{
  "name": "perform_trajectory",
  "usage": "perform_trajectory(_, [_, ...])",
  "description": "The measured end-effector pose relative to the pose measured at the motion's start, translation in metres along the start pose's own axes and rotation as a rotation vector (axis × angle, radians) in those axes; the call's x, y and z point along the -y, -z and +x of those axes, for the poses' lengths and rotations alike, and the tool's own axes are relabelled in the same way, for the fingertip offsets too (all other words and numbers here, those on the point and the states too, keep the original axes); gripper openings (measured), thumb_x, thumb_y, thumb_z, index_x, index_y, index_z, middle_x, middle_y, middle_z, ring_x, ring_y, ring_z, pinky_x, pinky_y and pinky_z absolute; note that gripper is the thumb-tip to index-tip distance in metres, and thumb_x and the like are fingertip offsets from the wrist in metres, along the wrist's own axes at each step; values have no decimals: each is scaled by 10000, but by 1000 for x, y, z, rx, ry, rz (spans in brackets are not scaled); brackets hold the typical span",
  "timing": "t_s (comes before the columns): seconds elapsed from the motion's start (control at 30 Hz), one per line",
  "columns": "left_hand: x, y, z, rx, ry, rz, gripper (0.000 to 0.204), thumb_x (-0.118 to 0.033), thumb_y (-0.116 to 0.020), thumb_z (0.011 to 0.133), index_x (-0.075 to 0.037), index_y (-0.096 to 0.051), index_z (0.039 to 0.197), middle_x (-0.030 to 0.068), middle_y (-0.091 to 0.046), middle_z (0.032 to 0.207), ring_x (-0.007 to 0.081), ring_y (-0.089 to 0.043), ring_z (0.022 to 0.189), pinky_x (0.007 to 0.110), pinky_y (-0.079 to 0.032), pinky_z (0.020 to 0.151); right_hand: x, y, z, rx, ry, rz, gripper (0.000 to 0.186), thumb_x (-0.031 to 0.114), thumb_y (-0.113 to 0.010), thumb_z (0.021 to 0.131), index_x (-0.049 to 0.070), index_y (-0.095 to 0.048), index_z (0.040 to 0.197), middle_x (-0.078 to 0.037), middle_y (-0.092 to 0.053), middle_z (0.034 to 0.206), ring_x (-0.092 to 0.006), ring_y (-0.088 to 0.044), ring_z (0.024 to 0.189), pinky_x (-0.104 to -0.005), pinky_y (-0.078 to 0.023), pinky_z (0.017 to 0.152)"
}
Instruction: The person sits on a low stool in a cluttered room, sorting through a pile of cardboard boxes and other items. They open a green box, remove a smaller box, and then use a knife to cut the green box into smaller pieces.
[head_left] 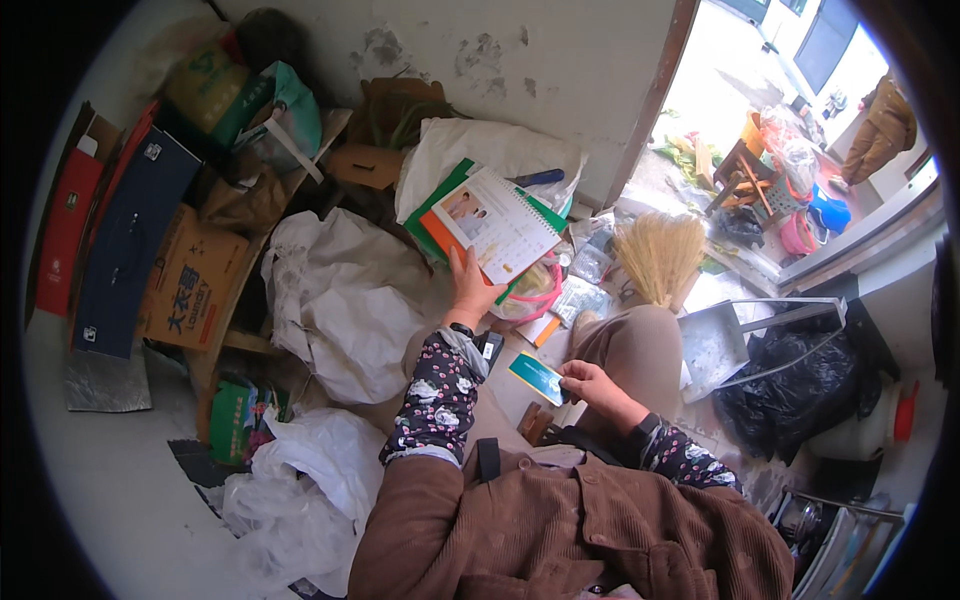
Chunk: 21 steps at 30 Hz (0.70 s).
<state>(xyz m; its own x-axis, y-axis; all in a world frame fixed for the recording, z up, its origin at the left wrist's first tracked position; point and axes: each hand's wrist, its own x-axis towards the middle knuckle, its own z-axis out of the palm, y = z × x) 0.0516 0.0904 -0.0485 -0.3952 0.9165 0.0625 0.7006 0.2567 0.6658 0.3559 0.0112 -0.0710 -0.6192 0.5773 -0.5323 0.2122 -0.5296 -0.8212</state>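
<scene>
My left hand (473,287) grips the lower edge of a spiral-bound desk calendar (500,228), thumb on its printed page. The calendar has a green and orange backing and is tilted in front of a white sack (440,150). Lower and to the right, my right hand (597,392) pinches a flat teal card or booklet (538,378) by its right end. Between the hands and the far sack, a pink-rimmed container (548,308) is partly covered by the calendar. A small dark device (490,347) is near my left wrist.
A straw broom (660,252), a metal dustpan (712,345) and a black plastic bag (800,385) are on the right. White sacks (345,280) and a cardboard box (195,275) crowd the left. Another person (882,130) stands beyond the doorway.
</scene>
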Motion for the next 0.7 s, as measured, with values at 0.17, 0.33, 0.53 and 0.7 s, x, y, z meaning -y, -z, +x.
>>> perform_trajectory(0.17, [8, 1, 1, -3, 69, 51, 948, -309, -871, 633, -21, -389, 1397, 290, -379, 1438, 426, -378, 1341, 442, -366, 1104, 1, -2, 5, 0, 1, -39, 155, 93, -605, 961, 23, -622, 1098, -14, -649, 843, -97, -588, 647, -253, -491, 578])
perform_trajectory(0.33, [2, 3, -5, -20, -29, 283, 719, -331, -813, 704, -38, -515, 1288, 179, -617, 1193, 371, -525, 1192, 459, -439, 1007, 2, -3, 2, 20, 3, -37, 139, 95, -607, 961, 33, -633, 1083, 0, -643, 870, -93, -583, 696, -254, -483, 601])
perform_trajectory(0.53, [-1, -8, -6, -210, -41, -19, 636, -275, -803, 742, -23, -543, 1265, 150, -642, 1076, 303, -646, 969, 413, -516, 876, 3, -2, -2, 26, -3, -35, 142, 92, -601, 965, 36, -631, 1092, 2, -639, 901, -97, -587, 734, -258, -491, 630])
perform_trajectory(0.7, [-2, -10, -5, -291, -45, -376, 468, -164, -793, 791, -32, -601, 1197, 101, -667, 957, 209, -686, 736, 316, -553, 690, 3, -4, -4, 33, -15, -4, 140, 90, -601, 967, 38, -621, 1096, -2, -632, 899, -102, -600, 730, -256, -508, 634])
